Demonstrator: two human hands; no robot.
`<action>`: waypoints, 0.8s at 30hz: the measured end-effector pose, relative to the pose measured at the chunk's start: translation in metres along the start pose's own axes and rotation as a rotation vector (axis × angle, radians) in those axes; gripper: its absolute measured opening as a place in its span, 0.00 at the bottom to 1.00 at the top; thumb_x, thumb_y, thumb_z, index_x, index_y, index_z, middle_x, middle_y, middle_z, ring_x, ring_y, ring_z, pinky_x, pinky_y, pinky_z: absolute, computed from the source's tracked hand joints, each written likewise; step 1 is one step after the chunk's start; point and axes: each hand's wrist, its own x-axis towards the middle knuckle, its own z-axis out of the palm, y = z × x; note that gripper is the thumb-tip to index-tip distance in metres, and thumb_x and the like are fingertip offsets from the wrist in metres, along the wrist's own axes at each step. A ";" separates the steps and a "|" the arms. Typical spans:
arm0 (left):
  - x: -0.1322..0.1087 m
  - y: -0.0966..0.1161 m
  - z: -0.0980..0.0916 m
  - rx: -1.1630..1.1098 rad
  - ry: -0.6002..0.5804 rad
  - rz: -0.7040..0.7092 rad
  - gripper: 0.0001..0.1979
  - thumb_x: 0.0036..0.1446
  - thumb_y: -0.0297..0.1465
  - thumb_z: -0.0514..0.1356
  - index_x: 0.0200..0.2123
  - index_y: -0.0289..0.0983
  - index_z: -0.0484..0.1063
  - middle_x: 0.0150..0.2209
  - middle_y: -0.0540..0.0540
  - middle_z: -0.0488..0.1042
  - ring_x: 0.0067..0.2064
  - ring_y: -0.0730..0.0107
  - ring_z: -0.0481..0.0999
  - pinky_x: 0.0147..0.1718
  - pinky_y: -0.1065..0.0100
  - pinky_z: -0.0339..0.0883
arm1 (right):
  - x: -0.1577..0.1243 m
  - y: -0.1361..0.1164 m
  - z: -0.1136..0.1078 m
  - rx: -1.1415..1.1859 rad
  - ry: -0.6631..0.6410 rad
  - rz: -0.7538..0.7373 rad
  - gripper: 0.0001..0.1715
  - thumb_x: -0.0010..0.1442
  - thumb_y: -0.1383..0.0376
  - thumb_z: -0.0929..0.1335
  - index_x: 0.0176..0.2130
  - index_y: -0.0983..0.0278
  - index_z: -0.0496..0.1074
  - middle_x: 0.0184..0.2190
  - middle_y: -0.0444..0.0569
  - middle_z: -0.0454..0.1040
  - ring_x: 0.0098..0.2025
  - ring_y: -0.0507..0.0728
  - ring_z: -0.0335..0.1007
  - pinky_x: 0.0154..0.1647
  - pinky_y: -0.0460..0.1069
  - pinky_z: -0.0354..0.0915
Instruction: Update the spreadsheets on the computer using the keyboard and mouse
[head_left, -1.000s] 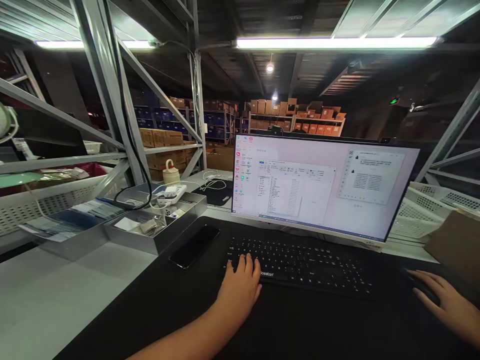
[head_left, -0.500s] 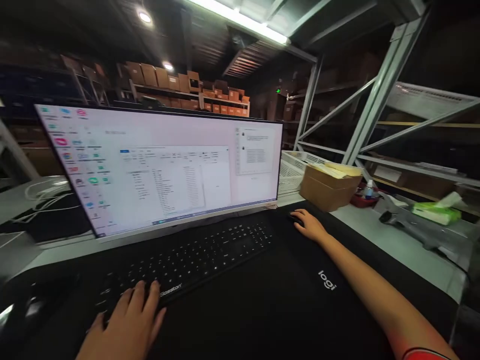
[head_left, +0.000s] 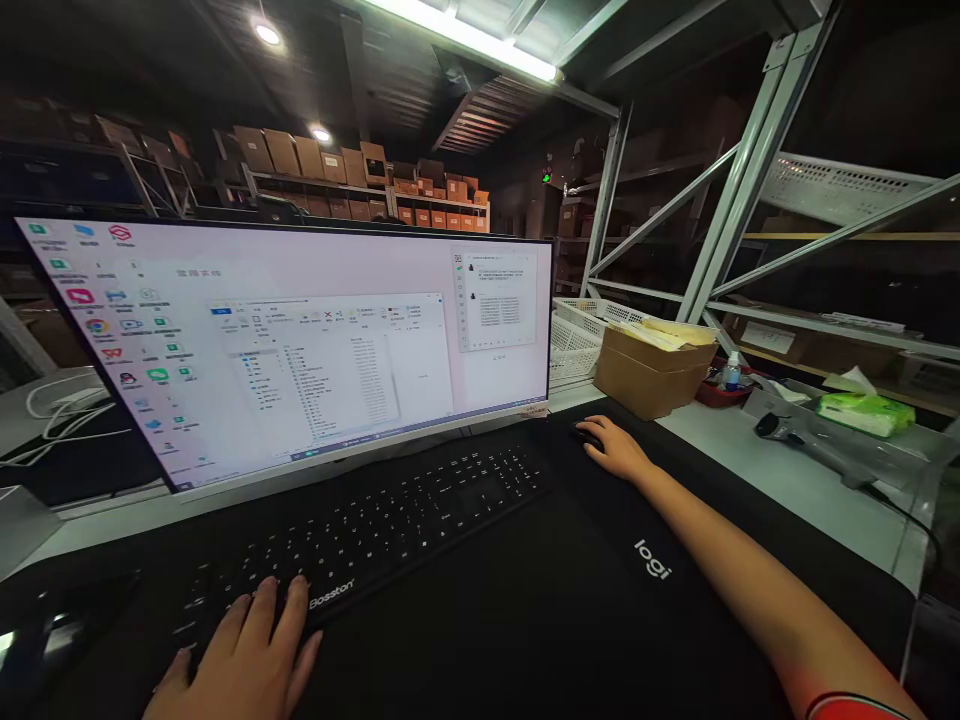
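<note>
My left hand lies over the lower left part of a black keyboard, its fingers spread and resting on the keys. On the far right of the black desk mat, my right hand covers a dark mouse, fingers curved over it. Most of the mouse is hidden under the hand. Behind the keyboard stands a wide monitor showing desktop icons, a file window with a list and a small chat window at its right.
Right of the monitor are white plastic baskets and a cardboard box with yellow papers. Farther right are a spray bottle, a barcode scanner and a green tissue pack. White cables lie at left; metal shelving rises behind.
The view has swung slightly to the right, so the monitor and boxes sit farther left. Both hands keep their places on the keyboard and mouse.
</note>
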 end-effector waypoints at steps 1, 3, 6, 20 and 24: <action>0.000 0.000 0.001 -0.006 -0.002 -0.009 0.27 0.63 0.32 0.42 0.60 0.32 0.69 0.62 0.29 0.67 0.60 0.40 0.68 0.47 0.39 0.70 | 0.000 0.001 0.001 -0.001 0.002 -0.003 0.28 0.61 0.61 0.63 0.60 0.56 0.67 0.61 0.52 0.65 0.60 0.60 0.66 0.60 0.57 0.64; 0.001 0.002 0.000 -0.019 -0.004 -0.027 0.27 0.63 0.32 0.42 0.60 0.31 0.69 0.62 0.27 0.67 0.60 0.39 0.69 0.46 0.40 0.71 | 0.000 0.003 0.003 -0.003 0.009 -0.012 0.28 0.61 0.60 0.63 0.60 0.54 0.67 0.60 0.51 0.66 0.59 0.60 0.67 0.59 0.57 0.65; 0.002 0.007 -0.009 -0.031 0.012 -0.058 0.27 0.64 0.32 0.42 0.60 0.31 0.68 0.62 0.28 0.68 0.60 0.40 0.69 0.48 0.40 0.70 | 0.000 0.006 0.005 -0.011 0.026 -0.022 0.28 0.61 0.60 0.63 0.60 0.54 0.67 0.60 0.51 0.66 0.59 0.60 0.67 0.60 0.57 0.64; 0.000 0.029 -0.056 -0.017 -0.175 -0.166 0.26 0.65 0.33 0.51 0.65 0.38 0.61 0.66 0.33 0.64 0.65 0.46 0.65 0.58 0.41 0.66 | 0.011 0.060 0.046 0.091 0.081 -0.043 0.28 0.55 0.46 0.62 0.53 0.45 0.74 0.54 0.58 0.71 0.53 0.68 0.73 0.50 0.61 0.70; -0.002 0.030 -0.053 -0.024 -0.168 -0.175 0.26 0.66 0.35 0.51 0.65 0.36 0.62 0.65 0.32 0.64 0.65 0.45 0.66 0.57 0.41 0.66 | 0.014 0.073 0.060 0.169 0.162 -0.072 0.27 0.52 0.45 0.64 0.52 0.35 0.71 0.51 0.56 0.73 0.52 0.70 0.72 0.50 0.64 0.68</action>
